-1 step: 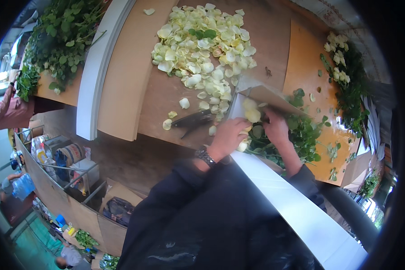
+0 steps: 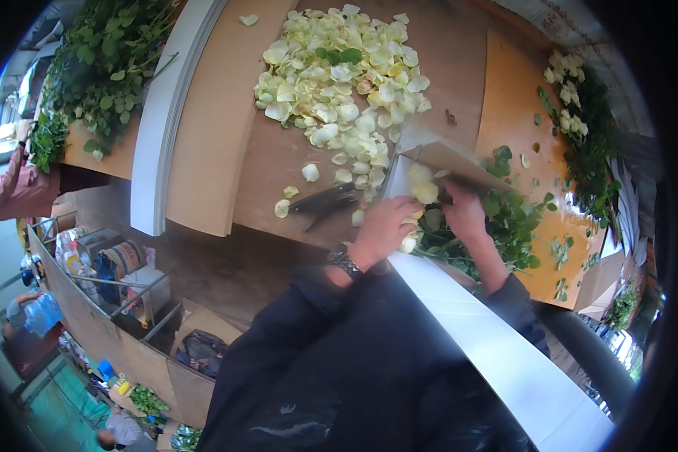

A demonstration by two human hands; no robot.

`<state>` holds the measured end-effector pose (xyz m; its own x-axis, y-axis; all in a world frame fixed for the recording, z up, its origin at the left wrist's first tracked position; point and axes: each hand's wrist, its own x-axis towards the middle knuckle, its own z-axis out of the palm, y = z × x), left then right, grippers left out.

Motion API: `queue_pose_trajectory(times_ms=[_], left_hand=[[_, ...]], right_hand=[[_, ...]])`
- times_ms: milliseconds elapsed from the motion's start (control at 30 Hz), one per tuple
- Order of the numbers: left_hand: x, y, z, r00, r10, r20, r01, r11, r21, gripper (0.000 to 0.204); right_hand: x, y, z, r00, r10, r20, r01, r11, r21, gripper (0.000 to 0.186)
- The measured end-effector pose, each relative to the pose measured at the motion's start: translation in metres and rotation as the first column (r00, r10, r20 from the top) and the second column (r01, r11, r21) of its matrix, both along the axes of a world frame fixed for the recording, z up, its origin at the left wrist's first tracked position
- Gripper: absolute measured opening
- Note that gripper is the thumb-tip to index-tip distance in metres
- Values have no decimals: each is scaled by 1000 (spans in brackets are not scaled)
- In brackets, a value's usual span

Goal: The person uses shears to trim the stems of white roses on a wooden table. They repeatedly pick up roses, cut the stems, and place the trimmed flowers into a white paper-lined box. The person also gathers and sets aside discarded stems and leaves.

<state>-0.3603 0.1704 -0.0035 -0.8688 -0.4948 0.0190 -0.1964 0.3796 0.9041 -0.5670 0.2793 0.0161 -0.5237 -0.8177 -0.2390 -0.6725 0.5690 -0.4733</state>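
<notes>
Pale yellow roses lie on a long white cardboard strip, below a raised brown cardboard flap. My left hand, with a dark watch at the wrist, is closed around rose heads at the strip's left edge. Opposite it, my right hand has curled fingers beside the blooms, under the flap; what they grip is hidden. Green rose leaves spread out beyond my right wrist. Left of my left hand lies a dark, pointed object whose kind I cannot make out.
Loose cream petals are heaped on the brown tabletop. Stacked cardboard strips stand at left. White roses lie at far right, leafy stems at far left. A metal-framed cart and other people are lower left.
</notes>
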Motion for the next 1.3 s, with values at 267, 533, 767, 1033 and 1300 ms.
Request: queue_pose_trajectory(times_ms=[267,533,767,1033,1300], left_hand=[[2,-2,0,1000,-5,-16,5,1000,15,45],[2,0,-1,999,35,24,-37,997,66,48],[-5,-10,9,974,213,-80,-216,976,-36,73],[-44,-11,-18,995,98,-19,-100,971,-218,68],[-46,3,-33,978,190,-81,-198,975,-100,100]], right_hand=[[0,8,12,987,-53,-151,6,956,-294,35],[1,5,9,994,0,109,8,997,-71,34],[-3,13,9,978,50,204,-38,997,-61,31],[-15,17,1,993,115,-29,-118,973,-199,35],[-23,2,-11,993,-117,-32,99,938,-332,28]])
